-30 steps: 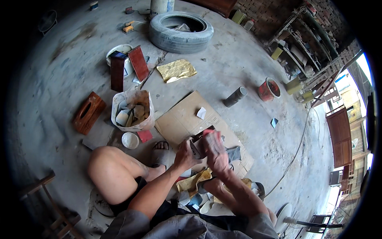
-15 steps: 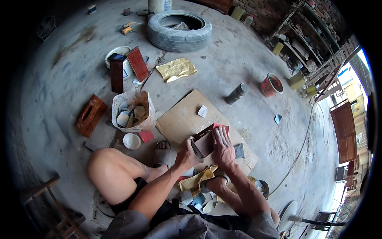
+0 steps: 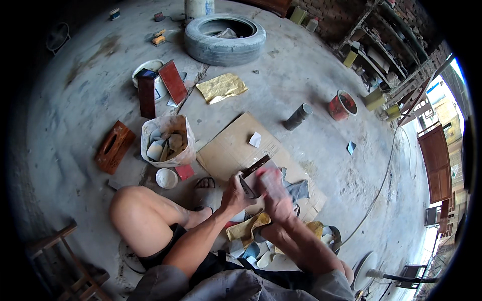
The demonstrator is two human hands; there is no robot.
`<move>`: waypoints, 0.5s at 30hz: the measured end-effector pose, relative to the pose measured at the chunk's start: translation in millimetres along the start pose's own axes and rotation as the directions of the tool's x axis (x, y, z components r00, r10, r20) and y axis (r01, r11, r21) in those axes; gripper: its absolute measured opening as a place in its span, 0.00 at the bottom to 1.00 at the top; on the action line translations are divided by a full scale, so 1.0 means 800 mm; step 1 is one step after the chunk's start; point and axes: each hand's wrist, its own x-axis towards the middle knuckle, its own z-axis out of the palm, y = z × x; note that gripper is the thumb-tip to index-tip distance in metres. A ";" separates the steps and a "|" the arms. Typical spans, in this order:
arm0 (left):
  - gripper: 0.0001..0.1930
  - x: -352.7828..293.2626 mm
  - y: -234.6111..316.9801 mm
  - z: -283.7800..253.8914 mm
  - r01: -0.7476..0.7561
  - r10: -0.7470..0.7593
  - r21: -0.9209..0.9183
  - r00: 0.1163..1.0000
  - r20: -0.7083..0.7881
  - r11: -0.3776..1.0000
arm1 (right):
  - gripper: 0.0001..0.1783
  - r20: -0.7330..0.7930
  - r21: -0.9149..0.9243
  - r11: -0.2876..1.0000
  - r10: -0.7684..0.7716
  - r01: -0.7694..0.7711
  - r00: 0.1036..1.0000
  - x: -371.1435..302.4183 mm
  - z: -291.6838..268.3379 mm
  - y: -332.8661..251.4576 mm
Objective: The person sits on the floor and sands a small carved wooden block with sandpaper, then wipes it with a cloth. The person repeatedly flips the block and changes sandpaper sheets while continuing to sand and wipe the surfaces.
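Observation:
My left hand point(image 3: 236, 194) is closed around the near left end of a small dark brown wooden box point(image 3: 251, 178), held tilted above a flat cardboard sheet point(image 3: 223, 145). Against the box's right face lies my right hand point(image 3: 277, 193), smeared by motion. A bit of red sandpaper point(image 3: 261, 171) shows at its fingers, which hide most of the sheet. Grey abrasive cloth point(image 3: 298, 189) rests on the cardboard to the right. Below my wrists, a crumpled yellow sandpaper sheet point(image 3: 246, 228) and several scraps lie by my feet.
Left of the cardboard stands a white tub point(image 3: 168, 163) full of scraps, near a small white cup point(image 3: 166, 178) and a carved wooden tissue-box cover point(image 3: 114, 146). Further off are reddish-brown panels point(image 3: 173, 83), a tire point(image 3: 226, 52), a dark cylinder point(image 3: 298, 117) and a red bucket point(image 3: 342, 106).
My right hand has slid down and toward me along the box's face, taking the red sandpaper with it. The left hand keeps its hold, and the box has shifted only slightly.

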 end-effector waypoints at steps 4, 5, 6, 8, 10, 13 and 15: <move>0.55 0.002 0.010 -0.007 0.140 -0.134 -0.102 0.989 0.061 0.985 | 0.28 -0.030 -0.111 0.993 0.044 -0.047 0.999 0.001 0.007 -0.009; 0.55 -0.002 -0.012 -0.010 0.059 -0.057 -0.047 0.997 0.046 0.997 | 0.26 -0.073 -0.083 0.992 -0.099 0.093 0.992 -0.007 0.018 -0.036; 0.58 -0.001 -0.006 -0.011 0.123 -0.114 -0.093 0.989 0.094 0.988 | 0.24 0.033 -0.103 0.988 -0.112 0.115 0.993 -0.022 0.015 -0.058; 0.56 0.002 -0.001 -0.007 0.042 -0.041 -0.030 0.999 0.025 0.999 | 0.24 0.006 0.067 0.997 -0.044 0.044 0.999 -0.006 0.004 -0.018; 0.57 0.005 0.000 0.000 0.058 -0.058 -0.010 0.998 0.020 0.998 | 0.25 -0.121 -0.139 0.990 0.015 -0.032 0.993 0.001 -0.003 0.020; 0.57 -0.003 -0.007 -0.003 0.049 -0.046 -0.076 0.998 0.045 0.996 | 0.29 -0.048 0.112 0.989 0.099 -0.093 0.994 -0.013 0.011 -0.011; 0.56 -0.001 -0.009 -0.007 -0.024 0.024 -0.051 1.000 0.017 0.998 | 0.29 -0.037 0.040 0.996 -0.072 0.073 0.997 -0.042 0.020 -0.037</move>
